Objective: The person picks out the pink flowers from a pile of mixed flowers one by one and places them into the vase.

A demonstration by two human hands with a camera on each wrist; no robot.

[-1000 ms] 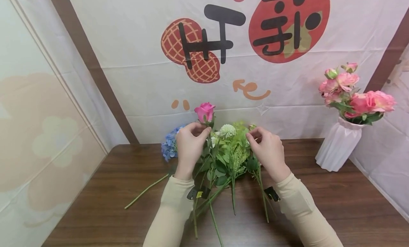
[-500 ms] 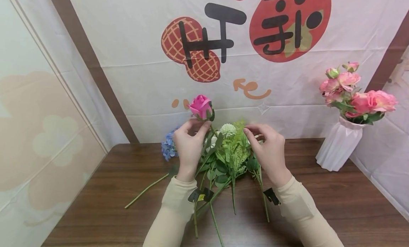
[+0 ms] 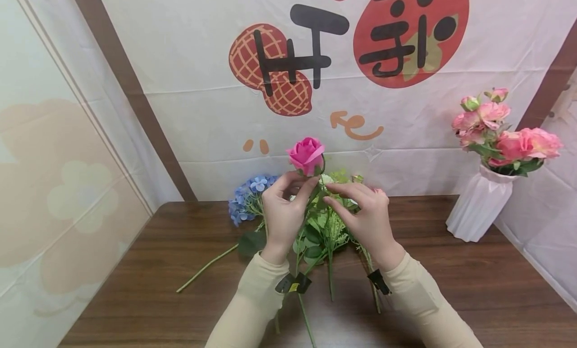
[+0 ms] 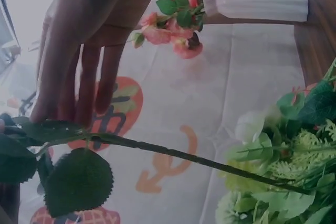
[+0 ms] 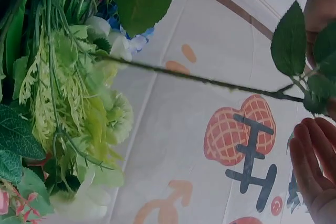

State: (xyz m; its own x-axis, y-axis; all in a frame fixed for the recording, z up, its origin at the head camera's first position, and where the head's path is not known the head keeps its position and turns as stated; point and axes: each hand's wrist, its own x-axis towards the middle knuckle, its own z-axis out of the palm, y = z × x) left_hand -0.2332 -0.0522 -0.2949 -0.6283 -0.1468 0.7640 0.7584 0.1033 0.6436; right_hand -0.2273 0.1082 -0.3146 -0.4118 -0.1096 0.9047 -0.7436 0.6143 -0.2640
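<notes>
My left hand (image 3: 285, 218) pinches a pink rose (image 3: 306, 155) just below its bloom, holding it up over the other flowers. Its thin stem (image 5: 205, 81) runs down towards the pile in the right wrist view, with toothed green leaves (image 4: 79, 182) near the top. Close to those leaves is my right hand (image 3: 366, 219), its fingers (image 5: 310, 150) fairly straight; whether they touch a leaf I cannot tell. Beneath both hands lies a pile of green foliage (image 3: 333, 228) with a pale round flower. A blue hydrangea (image 3: 245, 200) lies left of the left hand.
A white pleated vase (image 3: 479, 205) with pink flowers (image 3: 527, 142) stands at the table's back right. Several stems reach over the brown wooden table (image 3: 180, 248) towards its front. A printed cloth (image 3: 198, 117) hangs behind the table.
My left hand has moved right with the rose, which first rose and tilted left, then came upright. My right hand has moved left to the rose's leaves. More of the hydrangea shows.
</notes>
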